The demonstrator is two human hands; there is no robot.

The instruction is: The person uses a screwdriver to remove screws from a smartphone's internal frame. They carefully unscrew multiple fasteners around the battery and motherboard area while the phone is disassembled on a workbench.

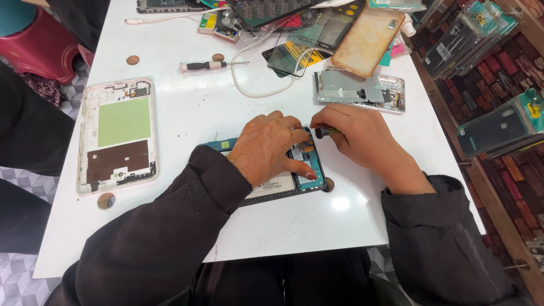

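An opened tablet (pixel 283 182) with a blue circuit board and a pale battery lies near the front of the white table (pixel 187 113). My left hand (pixel 269 146) presses flat on it, thumb along the board's right side. My right hand (pixel 362 139) grips a small dark-handled screwdriver (pixel 324 132), its tip down at the tablet's upper right corner. Dark sleeves cover both arms.
A white tablet back frame (pixel 117 135) with a green panel lies at the left. A metal inner frame (pixel 360 90), a black-handled screwdriver (pixel 205 66), a white cable (pixel 249 90), glass screens, phone cases and coins lie behind. Red stool (pixel 39 48) at far left; packaged goods racks at right.
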